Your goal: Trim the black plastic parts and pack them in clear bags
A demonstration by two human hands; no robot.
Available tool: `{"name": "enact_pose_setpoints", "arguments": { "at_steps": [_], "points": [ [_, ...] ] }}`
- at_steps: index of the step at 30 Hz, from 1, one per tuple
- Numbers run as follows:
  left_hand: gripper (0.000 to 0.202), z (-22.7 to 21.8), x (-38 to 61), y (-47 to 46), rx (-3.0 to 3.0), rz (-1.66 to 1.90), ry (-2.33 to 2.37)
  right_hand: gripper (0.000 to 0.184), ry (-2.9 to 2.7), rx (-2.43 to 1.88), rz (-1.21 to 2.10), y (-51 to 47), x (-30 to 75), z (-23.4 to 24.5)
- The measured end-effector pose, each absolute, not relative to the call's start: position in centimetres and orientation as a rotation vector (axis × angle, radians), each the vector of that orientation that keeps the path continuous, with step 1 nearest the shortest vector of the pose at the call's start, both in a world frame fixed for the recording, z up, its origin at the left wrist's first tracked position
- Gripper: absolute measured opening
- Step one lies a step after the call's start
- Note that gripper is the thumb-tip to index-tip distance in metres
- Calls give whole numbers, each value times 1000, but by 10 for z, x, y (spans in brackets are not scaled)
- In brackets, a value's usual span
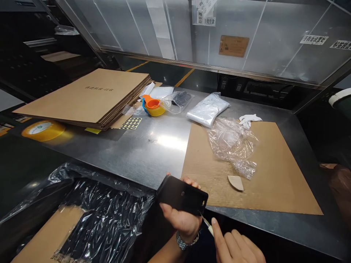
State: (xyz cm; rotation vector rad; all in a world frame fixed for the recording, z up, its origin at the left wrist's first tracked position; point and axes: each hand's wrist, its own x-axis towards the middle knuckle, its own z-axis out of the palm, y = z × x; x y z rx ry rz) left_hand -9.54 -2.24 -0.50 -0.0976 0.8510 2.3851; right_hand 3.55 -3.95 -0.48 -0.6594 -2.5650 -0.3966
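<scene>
My left hand grips a flat black rectangular part with small holes, held just in front of the metal table's near edge. My right hand is closed in a pinch on a thin white-handled pointed tool, its tip touching the lower right edge of the black part. A watch sits on my left wrist.
A brown cardboard sheet lies on the steel table with a crumpled clear bag and a small tan wedge. Further back: stacked cardboard, tape dispenser, bagged items, white glove. A plastic-lined box is at lower left.
</scene>
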Motion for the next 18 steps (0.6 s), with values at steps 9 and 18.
{"name": "enact_pose_setpoints", "arguments": {
  "at_steps": [9,18],
  "points": [
    [49,-3,-95,-21,-61,2398,910,29,-2564,-647,-394,-42,38,-8],
    [43,-4,-95,-22,-57,2411,917,29,-2547,-678,-380,-42,38,-12]
  ]
}}
